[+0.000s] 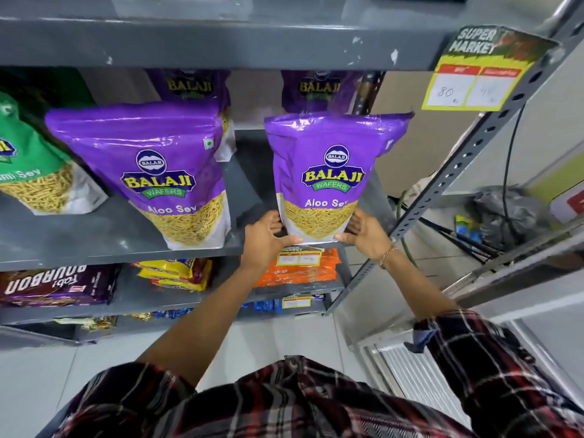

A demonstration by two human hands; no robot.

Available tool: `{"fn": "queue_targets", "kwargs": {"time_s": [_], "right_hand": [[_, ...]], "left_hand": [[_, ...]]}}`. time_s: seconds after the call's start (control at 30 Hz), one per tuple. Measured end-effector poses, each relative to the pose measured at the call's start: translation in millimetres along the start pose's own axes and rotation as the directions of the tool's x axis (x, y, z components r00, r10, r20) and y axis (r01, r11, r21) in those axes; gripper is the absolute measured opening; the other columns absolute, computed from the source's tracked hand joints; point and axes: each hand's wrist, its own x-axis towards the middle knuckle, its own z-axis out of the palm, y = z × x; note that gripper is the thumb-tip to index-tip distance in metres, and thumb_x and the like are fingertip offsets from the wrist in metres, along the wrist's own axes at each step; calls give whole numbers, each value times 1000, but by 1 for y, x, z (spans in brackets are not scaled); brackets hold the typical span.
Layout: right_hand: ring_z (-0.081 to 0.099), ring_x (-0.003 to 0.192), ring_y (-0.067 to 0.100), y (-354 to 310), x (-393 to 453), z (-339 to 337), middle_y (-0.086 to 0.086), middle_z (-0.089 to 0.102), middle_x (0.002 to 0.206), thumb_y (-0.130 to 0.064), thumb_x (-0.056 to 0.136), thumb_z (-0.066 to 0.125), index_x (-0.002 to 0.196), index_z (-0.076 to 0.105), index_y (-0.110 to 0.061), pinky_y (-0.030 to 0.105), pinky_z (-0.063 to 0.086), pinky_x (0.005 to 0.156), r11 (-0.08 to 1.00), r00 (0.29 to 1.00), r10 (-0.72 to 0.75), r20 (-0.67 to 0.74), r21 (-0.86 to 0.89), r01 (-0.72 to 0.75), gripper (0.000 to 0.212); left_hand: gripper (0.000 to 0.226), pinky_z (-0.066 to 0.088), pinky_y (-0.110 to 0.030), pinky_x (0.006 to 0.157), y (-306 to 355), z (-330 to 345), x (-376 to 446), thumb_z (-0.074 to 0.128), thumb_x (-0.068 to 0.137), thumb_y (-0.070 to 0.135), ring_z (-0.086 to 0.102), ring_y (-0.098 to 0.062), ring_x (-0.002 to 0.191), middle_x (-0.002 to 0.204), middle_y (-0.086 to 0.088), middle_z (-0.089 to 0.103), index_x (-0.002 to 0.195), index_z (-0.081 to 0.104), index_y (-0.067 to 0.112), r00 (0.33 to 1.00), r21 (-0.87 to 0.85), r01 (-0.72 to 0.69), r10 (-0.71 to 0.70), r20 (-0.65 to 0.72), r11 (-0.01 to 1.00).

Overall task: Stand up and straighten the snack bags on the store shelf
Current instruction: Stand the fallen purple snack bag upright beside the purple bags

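Note:
A purple Aloo Sev snack bag [331, 172] stands upright at the right front of the grey shelf [120, 235]. My left hand [267, 240] grips its lower left corner and my right hand [366, 233] grips its lower right corner. A second purple Aloo Sev bag [158, 172] stands to the left, leaning slightly. Two more purple bags [189, 86] [319, 90] stand behind, partly hidden. A green sev bag [34, 172] stands at the far left.
A price tag [474, 77] hangs from the upper shelf edge at right. The perforated metal upright [458, 165] runs just right of my right hand. Lower shelves hold brown biscuit packs [60, 284], yellow packets [177, 275] and orange packets [300, 270].

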Motion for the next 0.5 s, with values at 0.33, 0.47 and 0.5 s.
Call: {"fn": "queue_targets", "kwargs": {"time_s": [0.33,0.47,0.5], "right_hand": [[51,115,22,0,1,0,19,51,132,14,75,64,131,36,-4,17,49,91,998,999,-47,18,-36,48,65],[50,120,23,-2,0,0,18,49,135,12,76,65,133,34,-6,39,40,106,998,1000,-19,23,-61,20,67],[48,124,24,-2,-1,-1,16,48,136,10,76,66,134,32,-8,40,39,108,997,999,-15,39,-71,18,69]], "left_hand": [[63,51,-29,92,3,2,1,84,66,12,63,-22,106,119,-12,66,121,54,9,999,-32,9,-8,37,999],[66,50,-31,95,0,3,1,83,67,16,61,-25,112,123,-13,63,125,51,10,999,-22,10,-9,53,1000],[70,48,-31,96,-1,3,0,83,68,17,60,-26,115,127,-12,61,129,48,11,998,-28,7,-5,66,1000]]}}
